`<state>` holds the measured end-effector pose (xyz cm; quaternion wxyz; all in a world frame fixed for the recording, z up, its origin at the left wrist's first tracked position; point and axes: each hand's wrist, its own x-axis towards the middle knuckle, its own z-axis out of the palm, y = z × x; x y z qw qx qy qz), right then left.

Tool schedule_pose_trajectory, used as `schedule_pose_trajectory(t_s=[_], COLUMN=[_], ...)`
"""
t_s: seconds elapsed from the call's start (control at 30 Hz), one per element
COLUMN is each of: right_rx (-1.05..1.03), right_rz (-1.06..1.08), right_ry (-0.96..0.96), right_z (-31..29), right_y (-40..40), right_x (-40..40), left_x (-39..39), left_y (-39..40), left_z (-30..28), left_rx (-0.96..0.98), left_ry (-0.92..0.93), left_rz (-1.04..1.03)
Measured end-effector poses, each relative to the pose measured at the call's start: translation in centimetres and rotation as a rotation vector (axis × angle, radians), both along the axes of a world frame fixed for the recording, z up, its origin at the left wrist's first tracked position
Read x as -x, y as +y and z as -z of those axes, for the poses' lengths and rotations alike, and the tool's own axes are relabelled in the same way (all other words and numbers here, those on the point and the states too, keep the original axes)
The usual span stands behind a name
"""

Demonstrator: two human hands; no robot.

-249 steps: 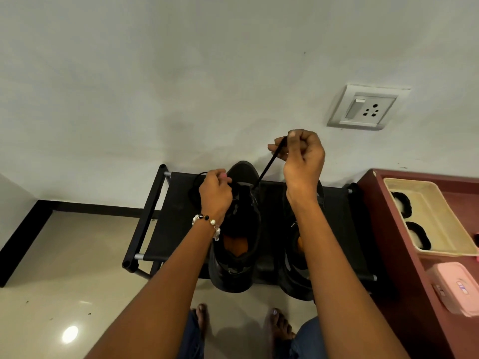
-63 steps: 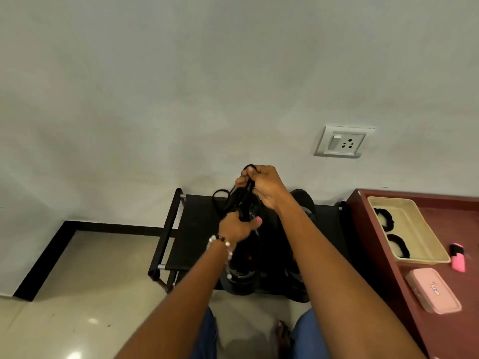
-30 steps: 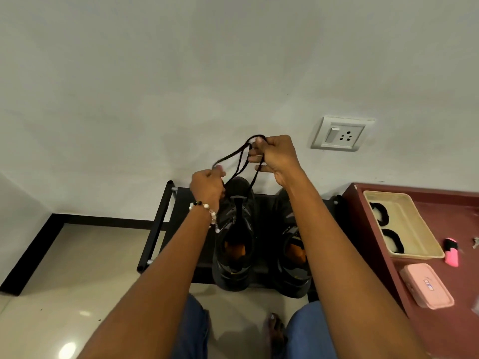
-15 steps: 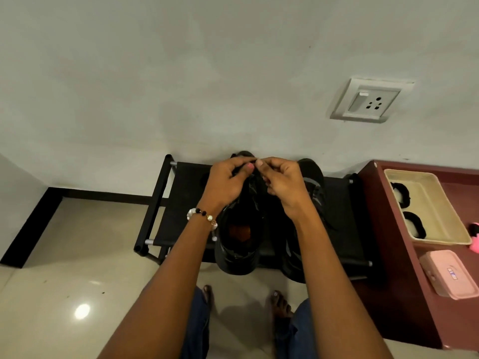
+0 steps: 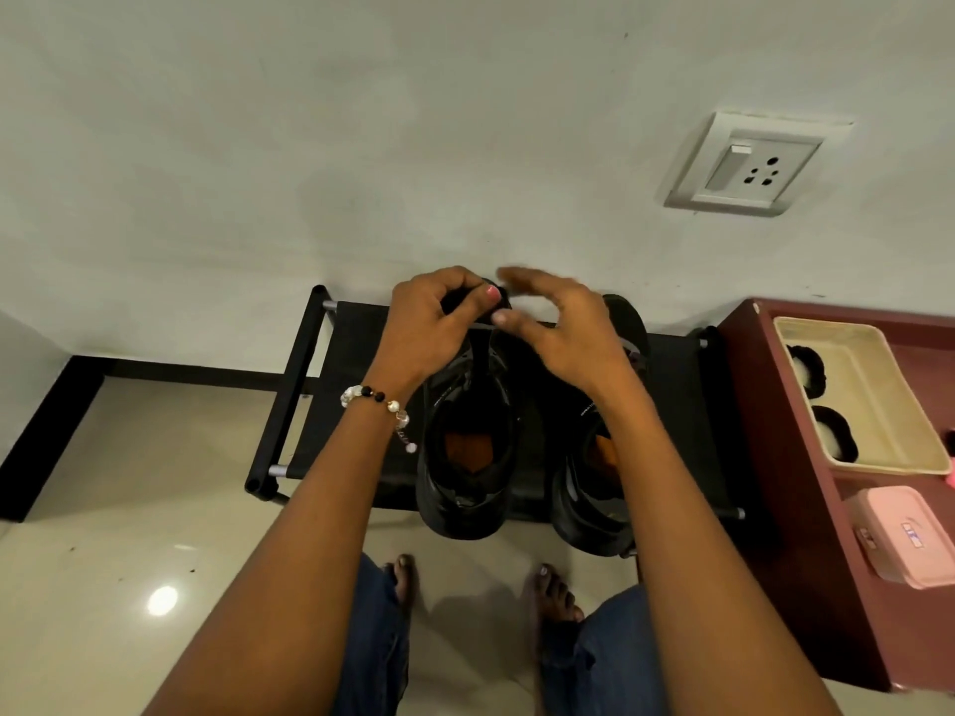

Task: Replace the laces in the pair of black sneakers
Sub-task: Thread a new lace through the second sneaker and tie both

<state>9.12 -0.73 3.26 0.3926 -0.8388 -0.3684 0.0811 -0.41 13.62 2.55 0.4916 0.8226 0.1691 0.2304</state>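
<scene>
On the low black cloth rack (image 5: pixel 356 354), your left hand (image 5: pixel 434 328) pinches the thin black lace (image 5: pixel 483 329) at the far toe of the left black sneaker (image 5: pixel 465 457). Your right hand (image 5: pixel 558 328) hangs open just right of it.

Bare forearms, beaded bracelet (image 5: pixel 377 405) on left wrist; blue jeans (image 5: pixel 604 658), bare feet (image 5: pixel 555 594)

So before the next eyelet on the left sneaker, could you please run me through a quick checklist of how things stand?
1. Left sneaker sits on the rack: ok.
2. Right sneaker beside it, clear of the work: ok.
3. Left hand steadies the toe end: ok.
4. Right hand has the lace pinched: cannot tell, blurred.
5. Lace seated in an eyelet: cannot tell, hidden by hands.
</scene>
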Motion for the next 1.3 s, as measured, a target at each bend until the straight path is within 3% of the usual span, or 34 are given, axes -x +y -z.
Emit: schedule_pose_trajectory(t_s=[0.1,0.27,0.33,0.43,0.5,0.57,0.67,0.83,0.93,1.07,1.17,1.3], right_rx=[-0.115,-0.385,-0.348,0.131,0.214,0.077,-0.068,-0.171,-0.101,0.257,0.073,-0.132], right_rz=[0.009,0.585,0.703,0.504,0.247,0.057,0.020,0.337,0.501,0.304,0.018,-0.028], right_ry=[0.099,0.467,0.478,0.088,-0.090,-0.039,0.033,0.254,0.234,0.011,0.013,0.179], right_z=[0.3,1.1,1.5,1.5,1.2,0.8,1.0,1.5,1.8,1.5,0.6,0.8], right_y=[0.8,-0.8,-1.3,-0.6,0.6,1.9,2.7,1.3,0.2,0.5,1.7,2.2], right_x=[0.5,-1.7,-2.1,-1.5,-0.6,0.6,1.7,0.0,-1.1,-1.1,0.2,1.2], left_x=[-0.1,1.4,2.0,1.8,1.1,0.4,0.0,0.4,0.6,0.3,0.1,0.1], left_y=[0.0,3.1,4.2,4.1,3.1,2.1,1.3,2.0,2.6,2.0,1.2,1.0], left_z=[-0.4,-0.5,-0.4,-0.3,-0.3,-0.2,-0.1,0.4,0.5,0.4,0.2,0.0], left_rx=[-0.022,-0.008,-0.042,-0.054,-0.040,-0.015,0.049,0.106,0.237,0.297,0.329,0.427], left_ry=[0.020,0.074,0.069,0.081,0.104,0.116,0.135,0.223,0.216,0.227,0.220,0.192], left_rz=[0.059,-0.056,-0.140,-0.208,-0.171,-0.108,-0.032,-0.048,-0.079,-0.047,-0.004,-0.037])
